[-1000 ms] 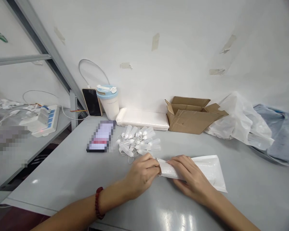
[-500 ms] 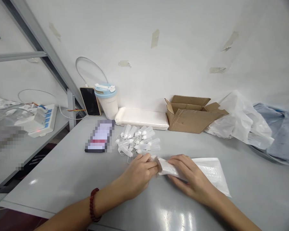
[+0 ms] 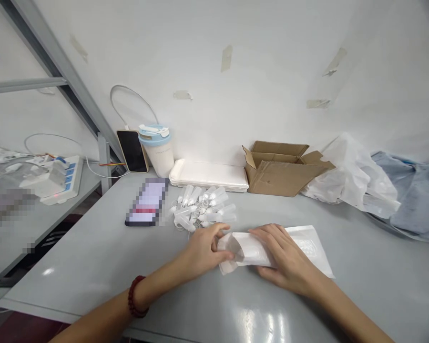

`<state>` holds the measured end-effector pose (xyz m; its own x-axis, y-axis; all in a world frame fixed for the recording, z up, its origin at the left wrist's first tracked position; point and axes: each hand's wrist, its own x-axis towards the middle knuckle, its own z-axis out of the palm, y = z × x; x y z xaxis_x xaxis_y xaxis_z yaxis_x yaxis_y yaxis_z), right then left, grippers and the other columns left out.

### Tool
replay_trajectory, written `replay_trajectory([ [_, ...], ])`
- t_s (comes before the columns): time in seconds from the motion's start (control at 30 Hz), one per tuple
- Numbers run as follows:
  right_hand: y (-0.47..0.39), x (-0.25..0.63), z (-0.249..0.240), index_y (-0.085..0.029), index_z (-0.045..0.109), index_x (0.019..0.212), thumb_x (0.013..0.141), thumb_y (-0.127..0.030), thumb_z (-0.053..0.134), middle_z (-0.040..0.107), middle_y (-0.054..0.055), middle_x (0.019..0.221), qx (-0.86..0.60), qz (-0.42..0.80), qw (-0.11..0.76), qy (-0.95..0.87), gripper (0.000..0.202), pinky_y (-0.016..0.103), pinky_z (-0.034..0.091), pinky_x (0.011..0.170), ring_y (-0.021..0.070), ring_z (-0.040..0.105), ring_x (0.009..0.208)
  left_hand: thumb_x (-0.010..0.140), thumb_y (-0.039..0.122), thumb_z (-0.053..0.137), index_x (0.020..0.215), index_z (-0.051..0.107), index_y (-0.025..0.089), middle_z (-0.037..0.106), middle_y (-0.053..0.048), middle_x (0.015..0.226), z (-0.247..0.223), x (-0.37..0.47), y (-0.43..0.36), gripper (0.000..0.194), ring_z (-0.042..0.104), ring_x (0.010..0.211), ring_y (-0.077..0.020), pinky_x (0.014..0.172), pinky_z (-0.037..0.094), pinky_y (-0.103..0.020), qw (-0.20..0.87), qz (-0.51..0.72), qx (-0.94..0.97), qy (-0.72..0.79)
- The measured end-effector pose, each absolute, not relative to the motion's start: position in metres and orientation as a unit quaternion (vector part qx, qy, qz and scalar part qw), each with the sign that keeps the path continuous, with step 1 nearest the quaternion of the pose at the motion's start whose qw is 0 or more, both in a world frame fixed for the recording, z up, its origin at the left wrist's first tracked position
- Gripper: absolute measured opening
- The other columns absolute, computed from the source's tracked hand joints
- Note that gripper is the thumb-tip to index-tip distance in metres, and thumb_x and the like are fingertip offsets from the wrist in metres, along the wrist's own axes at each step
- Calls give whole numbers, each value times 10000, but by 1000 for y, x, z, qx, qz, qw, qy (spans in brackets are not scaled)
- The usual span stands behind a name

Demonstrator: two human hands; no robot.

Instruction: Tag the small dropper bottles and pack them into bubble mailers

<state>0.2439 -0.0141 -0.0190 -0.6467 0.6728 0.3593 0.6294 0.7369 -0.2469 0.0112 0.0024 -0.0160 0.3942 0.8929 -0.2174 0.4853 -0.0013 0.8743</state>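
A white padded mailer (image 3: 309,247) lies on the grey table, its mouth bulging apart toward the left. Across its middle, my right hand (image 3: 284,259) is wrapped with the thumb below and the fingers on top. At the mouth, my left hand (image 3: 204,250) has its thumb and index finger apart, touching the edge and the flap; nothing shows in its grasp. Just beyond the left hand lies a loose heap of small clear plastic bottles (image 3: 203,207) with white caps and thin cords. What the mailer holds inside cannot be made out.
Along the wall stand a stack of white mailers (image 3: 210,174), an open cardboard box (image 3: 288,176) and a white plastic bag (image 3: 350,176). To the left are a blue-lidded cup (image 3: 159,152), an upright phone (image 3: 133,151) and a phone lying flat (image 3: 148,202).
My left hand has loosened from a closed grip at the mailer's mouth, its thumb and index finger now spread. The mouth gapes wider, and the flap shows. My right hand keeps its hold.
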Motion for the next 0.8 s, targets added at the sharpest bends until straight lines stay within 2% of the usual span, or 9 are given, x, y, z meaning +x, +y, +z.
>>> replay_trajectory([
  [0.07, -15, 244, -18, -147, 386, 1223, 708, -151, 554, 564, 127, 1043, -346, 41, 238, -907, 542, 409, 441, 783, 248, 519, 916, 650, 304, 718, 1098, 591, 142, 640, -41, 890, -12, 10, 4, 494, 562, 666, -141, 607, 427, -241, 589, 207, 634, 457],
  [0.13, -15, 244, -17, -145, 387, 1220, 715, -173, 556, 566, 127, 1029, -335, 38, 251, -907, 533, 407, 446, 764, 248, 521, 901, 677, 323, 695, 926, 633, 130, 621, -14, 812, -10, 7, 5, 321, 529, 650, -115, 570, 384, -199, 649, 202, 617, 396],
  [0.2, -16, 242, -15, -144, 402, 1207, 724, -181, 557, 571, 125, 1012, -325, 35, 260, -908, 508, 397, 452, 740, 245, 524, 884, 710, 314, 655, 719, 606, 127, 514, 33, 634, -8, 7, 4, 194, 435, 575, -80, 506, 293, -175, 652, 195, 626, 380],
  [0.3, -19, 239, -13, -144, 439, 1174, 739, -166, 545, 580, 119, 993, -311, 39, 268, -911, 449, 383, 461, 723, 237, 529, 870, 719, 299, 615, 551, 461, 146, 325, 56, 534, -8, 10, -1, 275, 280, 514, -61, 461, 176, -202, 619, 188, 638, 418],
  [0.43, -22, 235, -13, -127, 466, 1170, 752, -152, 525, 586, 123, 991, -296, 63, 277, -912, 423, 373, 478, 744, 234, 536, 900, 685, 323, 631, 518, 316, 171, 246, 51, 543, -12, 21, -9, 387, 241, 534, -71, 465, 155, -224, 588, 200, 628, 468],
  [0.53, -25, 228, -14, -102, 487, 1168, 768, -171, 518, 602, 134, 986, -287, 36, 276, -917, 407, 389, 479, 756, 242, 545, 903, 667, 310, 630, 515, 283, 179, 226, 49, 543, -16, 27, -14, 400, 233, 538, -73, 465, 148, -232, 567, 222, 618, 498],
  [0.6, -29, 222, -13, -74, 508, 1168, 791, -202, 518, 619, 156, 1002, -277, -26, 267, -923, 398, 431, 465, 798, 266, 554, 934, 691, 326, 606, 520, 294, 177, 247, 47, 543, -16, 29, -16, 385, 251, 538, -73, 464, 166, -226, 578, 239, 601, 498],
  [0.67, -35, 214, -14, -46, 520, 1186, 816, -194, 499, 617, 193, 1091, -287, -110, 260, -915, 399, 482, 421, 884, 304, 540, 1048, 707, 330, 588, 527, 327, 169, 297, 45, 545, -17, 28, -15, 355, 295, 536, -73, 465, 212, -210, 590, 256, 584, 494],
  [0.8, -41, 204, -23, -38, 516, 1235, 842, -71, 401, 547, 209, 1276, -346, -220, 236, -881, 410, 520, 334, 987, 337, 408, 1273, 730, 386, 574, 573, 466, 158, 425, 44, 479, -19, 25, -10, 297, 391, 421, -78, 388, 280, -191, 606, 218, 560, 521],
])
